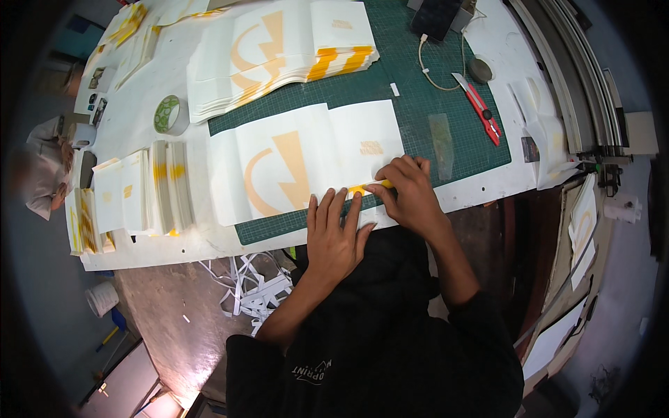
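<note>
In front of me a white printed paper sheet with a pale orange design lies on a green cutting mat. Along its near edge a narrow yellow-and-white fold shows between my hands. My left hand rests flat with fingers stretched, their tips pressing on the sheet by that fold. Curled over the fold's right part, my right hand has its thumb and fingers closed on the paper's near edge. The yellow under its fingertips is partly hidden.
Beyond the sheet is a stack of printed sheets. A red cutter lies right, near a phone. Folded paper bundles and a round green-and-white container stand left. Paper strips litter the floor; a person is far left.
</note>
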Tool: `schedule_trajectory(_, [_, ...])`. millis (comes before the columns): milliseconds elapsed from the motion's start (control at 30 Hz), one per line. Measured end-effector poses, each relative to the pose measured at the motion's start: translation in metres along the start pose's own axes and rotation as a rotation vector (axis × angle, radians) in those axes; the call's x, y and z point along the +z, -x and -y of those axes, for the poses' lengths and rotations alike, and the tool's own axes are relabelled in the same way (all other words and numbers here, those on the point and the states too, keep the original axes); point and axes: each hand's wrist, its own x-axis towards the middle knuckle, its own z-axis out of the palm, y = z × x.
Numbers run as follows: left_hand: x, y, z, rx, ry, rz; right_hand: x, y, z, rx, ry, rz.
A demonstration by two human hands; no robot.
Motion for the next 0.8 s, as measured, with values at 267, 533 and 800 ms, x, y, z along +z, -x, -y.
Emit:
schedule_trajectory(267, [0.004,0.0,-0.004,0.028,-0.122,0.055,-0.003,0.01,-0.014,0.058,0.027,-0.065])
schedule_trajectory(533, [0.007,-0.006,-0.012,0.025,-0.182,0.034,-0.002,0.013,-0.016,0.067,0.008,-0.089])
schedule_trajectory(800, [0.011,-0.003,-0.011,0.031,-0.184,0.048,0.005,0.017,-0.021,0.048,0.005,-0.127])
